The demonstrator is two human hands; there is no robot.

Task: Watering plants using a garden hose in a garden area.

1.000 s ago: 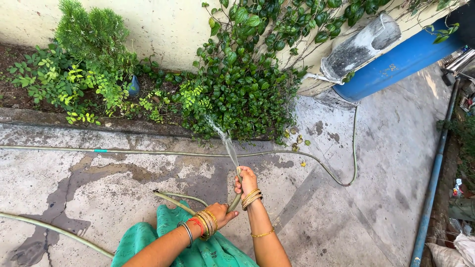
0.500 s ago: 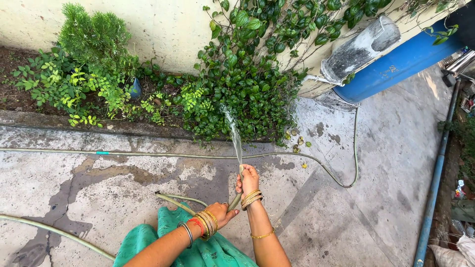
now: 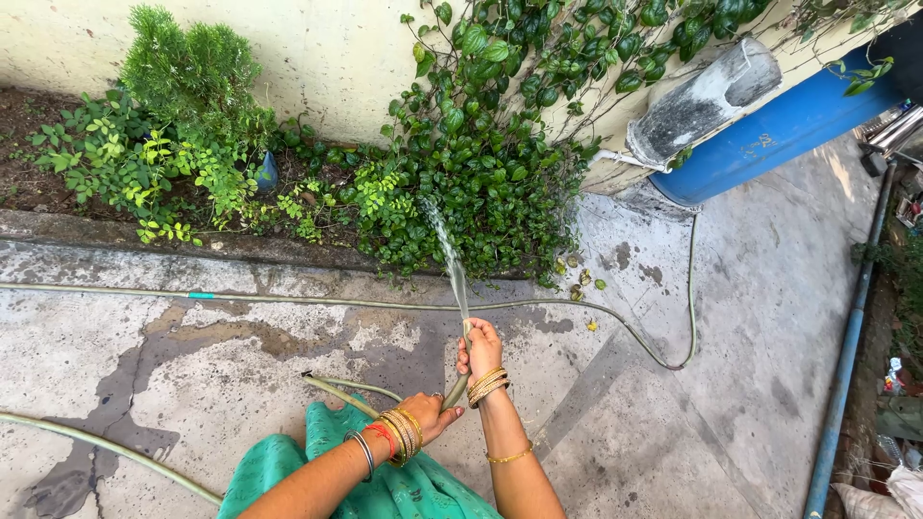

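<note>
- The right hand (image 3: 481,348), at lower centre of the frame, is wrapped tightly around the end of a pale green garden hose (image 3: 456,389), thumb near the nozzle opening.
- The left hand (image 3: 430,413), just below and left of it, is closed around the same hose a little further back; gold and red bangles sit on both wrists.
- A thin jet of water (image 3: 447,255) leaves the hose end and arcs up the frame into the dark-leaved climbing vine (image 3: 481,163) at upper centre.
- More of the hose loops across the wet, stained concrete floor (image 3: 192,365), running from the left edge to the right and curving up toward a blue barrel (image 3: 779,130) at upper right.
- A grey pipe (image 3: 702,96) leans against the cream wall (image 3: 317,58) beside the barrel.
- A small feathery shrub (image 3: 192,67) and low leafy plants fill the soil bed at upper left.
- Green fabric (image 3: 385,481) of the person's garment shows at the bottom edge.
</note>
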